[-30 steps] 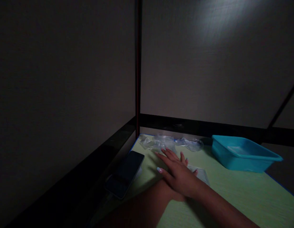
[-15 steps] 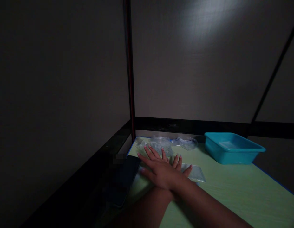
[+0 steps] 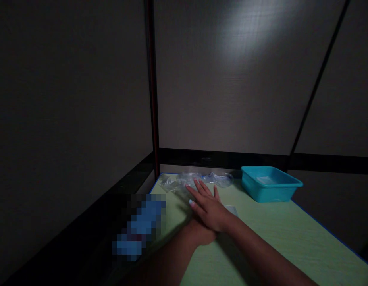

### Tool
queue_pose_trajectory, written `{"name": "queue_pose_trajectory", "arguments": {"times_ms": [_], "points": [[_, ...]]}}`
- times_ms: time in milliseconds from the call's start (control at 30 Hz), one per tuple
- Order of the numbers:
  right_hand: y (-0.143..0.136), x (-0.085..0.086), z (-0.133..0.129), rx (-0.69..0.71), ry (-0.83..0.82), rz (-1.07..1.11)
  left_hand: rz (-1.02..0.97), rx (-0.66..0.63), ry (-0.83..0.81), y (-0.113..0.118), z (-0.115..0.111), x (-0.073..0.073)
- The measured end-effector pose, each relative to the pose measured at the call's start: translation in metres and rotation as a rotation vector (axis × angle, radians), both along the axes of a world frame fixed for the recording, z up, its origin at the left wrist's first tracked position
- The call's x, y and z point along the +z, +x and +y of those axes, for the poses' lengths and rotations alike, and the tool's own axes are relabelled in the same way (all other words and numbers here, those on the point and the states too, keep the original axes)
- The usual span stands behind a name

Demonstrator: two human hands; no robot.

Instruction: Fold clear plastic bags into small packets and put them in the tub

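My right hand point(image 3: 212, 210) lies across the top of my left hand point(image 3: 203, 232), with its fingers stretched out and spread toward the back of the table. Beneath it, my left hand shows only its wrist side; its fingers are hidden. Just beyond the fingertips lie crumpled clear plastic bags point(image 3: 172, 184). A flat, pale packet point(image 3: 232, 209) sticks out to the right of my hands, partly covered by them.
A turquoise plastic basin point(image 3: 270, 193) stands at the back right of the pale green table point(image 3: 276, 238). A blurred-out blue object point(image 3: 143, 222) is at the left edge. Dark panelled walls point(image 3: 219, 99) close in the back and left.
The view has shifted a little to the right. My left hand's fingers, spread out to the right before, are now hidden under my right hand. The object at left has lit up blue.
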State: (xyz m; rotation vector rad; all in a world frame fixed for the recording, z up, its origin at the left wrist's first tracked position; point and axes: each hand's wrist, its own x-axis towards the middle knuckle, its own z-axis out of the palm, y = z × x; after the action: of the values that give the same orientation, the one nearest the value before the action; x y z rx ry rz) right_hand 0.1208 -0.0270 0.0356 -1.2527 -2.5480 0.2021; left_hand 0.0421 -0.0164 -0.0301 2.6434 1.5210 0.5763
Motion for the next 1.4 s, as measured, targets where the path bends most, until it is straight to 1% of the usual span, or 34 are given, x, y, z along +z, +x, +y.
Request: {"name": "queue_pose_trajectory", "arguments": {"times_ms": [33, 67, 133, 167, 233, 333, 533, 633, 667, 733, 867, 933, 967, 1067, 1200, 1400], "points": [[0.015, -0.005, 0.006, -0.073, 0.008, -0.012, 0.021, -0.051, -0.013, -0.001, -0.001, 0.000], [0.029, -0.012, 0.011, -0.143, 0.005, -0.030, 0.043, -0.068, -0.046, -0.002, -0.002, 0.000], [0.053, -0.029, 0.020, -0.289, -0.033, -0.078, 0.055, -0.006, -0.127, -0.007, -0.004, -0.001], [0.062, -0.037, 0.022, -0.332, -0.065, -0.112, 0.054, 0.031, -0.142, -0.010, -0.004, -0.001], [0.075, -0.050, 0.025, -0.364, -0.113, -0.151, 0.075, 0.059, -0.159, -0.014, -0.003, -0.001], [0.082, -0.061, 0.025, -0.326, -0.150, -0.159, 0.120, 0.054, -0.165, -0.014, -0.001, -0.001], [0.082, -0.068, 0.025, -0.283, -0.135, -0.143, 0.169, 0.089, -0.147, -0.011, 0.000, -0.002], [0.081, -0.070, 0.025, -0.286, -0.124, -0.145, 0.187, 0.130, -0.136, -0.011, 0.000, 0.001], [0.081, -0.070, 0.024, -0.289, -0.125, -0.151, 0.190, 0.125, -0.127, -0.010, -0.001, 0.003], [0.081, -0.068, 0.024, -0.288, -0.132, -0.164, 0.182, 0.062, -0.095, -0.008, -0.004, 0.008], [0.082, -0.064, 0.023, -0.241, -0.142, -0.187, 0.138, -0.152, -0.071, 0.001, -0.012, 0.015], [0.083, -0.063, 0.024, -0.203, -0.143, -0.207, 0.123, -0.205, -0.097, 0.005, -0.016, 0.014], [0.084, -0.063, 0.025, -0.187, -0.144, -0.216, 0.118, -0.211, -0.108, 0.006, -0.016, 0.013], [0.084, -0.063, 0.026, -0.183, -0.149, -0.219, 0.124, -0.180, -0.130, 0.006, -0.016, 0.008], [0.083, -0.063, 0.026, -0.217, -0.151, -0.217, 0.162, -0.128, -0.134, 0.002, -0.013, 0.003], [0.080, -0.065, 0.024, -0.325, -0.129, -0.216, 0.193, -0.092, -0.132, 0.000, -0.012, 0.003]]}}
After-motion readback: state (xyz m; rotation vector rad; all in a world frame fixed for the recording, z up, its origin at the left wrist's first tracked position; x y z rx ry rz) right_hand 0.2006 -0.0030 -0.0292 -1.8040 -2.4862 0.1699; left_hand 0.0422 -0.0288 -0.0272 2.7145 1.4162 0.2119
